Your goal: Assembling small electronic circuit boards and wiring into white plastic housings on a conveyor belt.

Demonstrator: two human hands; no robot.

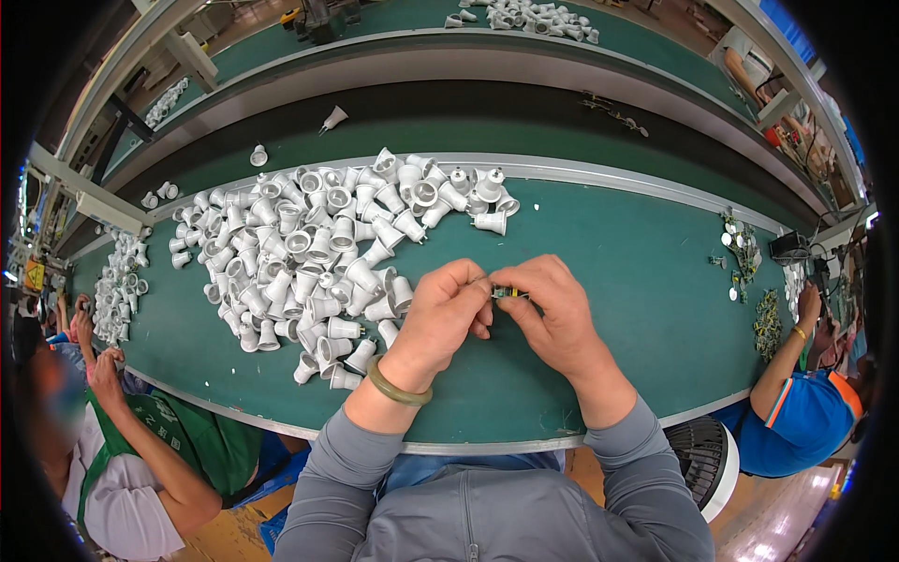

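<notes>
Over the green bench top, my left hand (444, 314) and my right hand (551, 304) meet with their fingertips pinched together. Between them sits a small electronic part (507, 292) with a bit of yellow and thin leads; it looks like a little circuit board, mostly covered by my fingers. Both hands are closed on it. A large heap of white lamp housings (318, 245), cup-shaped with pins at the narrow end, lies just left of my left hand. One white housing (490, 222) rests at the heap's right end.
Small boards with white discs (742, 248) and a pile of wired parts (767, 325) lie at the right. More housings (120, 286) stand at the far left. Co-workers sit on both sides. A metal rail (599, 172) bounds the bench's far edge; a black fan (700, 461) is beside my right arm.
</notes>
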